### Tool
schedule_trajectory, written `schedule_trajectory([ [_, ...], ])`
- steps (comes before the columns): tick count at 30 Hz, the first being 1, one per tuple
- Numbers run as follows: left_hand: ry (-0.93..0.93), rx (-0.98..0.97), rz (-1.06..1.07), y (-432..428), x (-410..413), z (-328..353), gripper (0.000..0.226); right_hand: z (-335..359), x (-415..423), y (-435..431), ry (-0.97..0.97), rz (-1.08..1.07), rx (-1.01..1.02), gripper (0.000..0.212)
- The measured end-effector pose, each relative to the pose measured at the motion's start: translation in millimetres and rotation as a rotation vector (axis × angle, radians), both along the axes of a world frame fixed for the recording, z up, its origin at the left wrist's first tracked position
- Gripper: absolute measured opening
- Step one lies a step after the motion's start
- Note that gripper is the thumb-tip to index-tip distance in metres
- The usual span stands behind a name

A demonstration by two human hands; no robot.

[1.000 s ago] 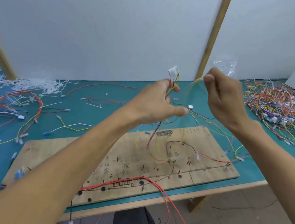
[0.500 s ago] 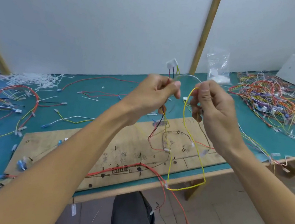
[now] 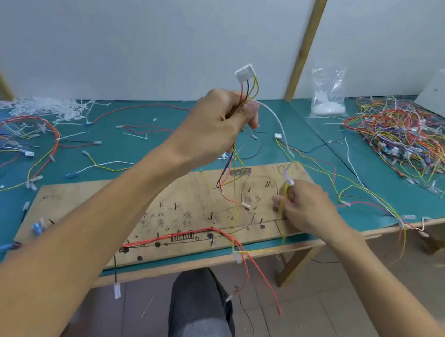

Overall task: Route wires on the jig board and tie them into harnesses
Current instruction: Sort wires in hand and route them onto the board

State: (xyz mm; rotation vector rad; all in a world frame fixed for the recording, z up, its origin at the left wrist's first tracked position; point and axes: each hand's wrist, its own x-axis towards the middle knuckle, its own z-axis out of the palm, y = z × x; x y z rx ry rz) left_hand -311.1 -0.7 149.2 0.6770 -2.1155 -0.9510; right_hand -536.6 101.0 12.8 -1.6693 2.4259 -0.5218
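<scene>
A teal surface [image 3: 141,142] runs across the view against a white wall, and on its near edge lies the wooden jig board [image 3: 94,209], marked with ink and set with pegs. At the far right of the surface sits a big tangled pile [image 3: 413,140] of coloured wires, well apart from the board. At the far left lies a looped harness [image 3: 11,138], with white clippings [image 3: 42,106] behind it. A clear bag [image 3: 328,97] stands by the wall near the pile. The left grip [image 3: 221,123] is raised above the board's far edge, fingers curled tight round a thin bunch of wires [image 3: 248,92] in red, dark and yellow. These rise out of the fist to a white connector [image 3: 245,72] just above it and hang below the fist to the board. A white tie [image 3: 277,119] arcs from that fist rightward and down toward the right grip [image 3: 302,208]. The right grip is low over the board's right end and pinches a yellow wire [image 3: 285,192] that drops past the surface's edge. A small white piece just above its fingers is too blurred to name. Red leads [image 3: 180,235] run along the board's near edge and dangle off it.
</scene>
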Motion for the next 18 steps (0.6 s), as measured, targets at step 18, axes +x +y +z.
schedule_trajectory([
  [18,-0.210,-0.130,-0.073,7.0,-3.3,-13.4,0.014,83.9,72.1,1.2,-0.301,0.332,-0.809,0.015],
])
